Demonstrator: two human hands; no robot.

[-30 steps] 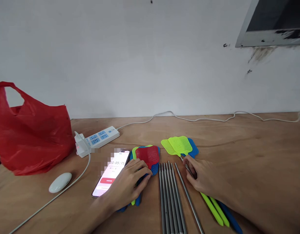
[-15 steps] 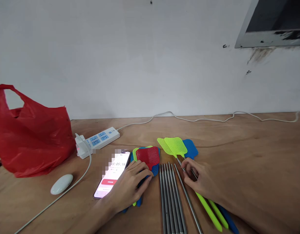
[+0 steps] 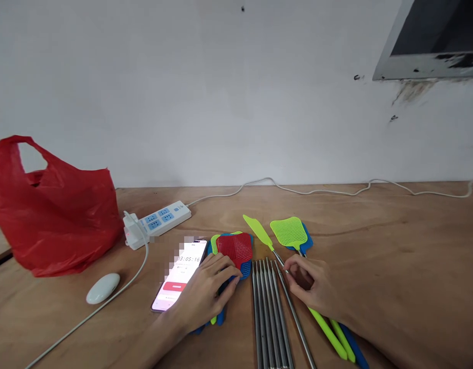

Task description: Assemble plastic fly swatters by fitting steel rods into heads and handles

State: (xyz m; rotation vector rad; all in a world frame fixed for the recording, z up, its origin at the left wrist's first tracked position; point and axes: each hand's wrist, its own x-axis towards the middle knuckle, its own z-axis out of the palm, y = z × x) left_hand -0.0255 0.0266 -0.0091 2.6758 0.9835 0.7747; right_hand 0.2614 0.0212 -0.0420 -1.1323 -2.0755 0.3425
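Observation:
My left hand [image 3: 208,292] lies bent over a stack of fly swatters, a red swatter head [image 3: 234,247] on top and blue and green ones beneath. Its fingers curl over the stack, covering the shafts. With thumb and fingertips, my right hand [image 3: 308,282] pinches the metal shaft of a green fly swatter [image 3: 258,231], whose head is tilted nearly edge-on. Beyond that hand lie another green fly swatter [image 3: 288,231] and a blue fly swatter [image 3: 309,241] partly under it. Between my hands are several metal rods [image 3: 269,312] side by side, with a single rod [image 3: 296,312] slightly apart.
A lit phone [image 3: 182,274] showing a timer lies left of my left hand. Farther left are a white power strip [image 3: 169,225], a white oval device [image 3: 103,288], a cable [image 3: 82,320] and a red plastic bag [image 3: 59,215]. A wall stands behind the wooden table [image 3: 398,246].
The pinched green swatter has separated from the other green one and turned nearly edge-on, its head shifting left. My right hand moved slightly left; my left hand stays on the stack.

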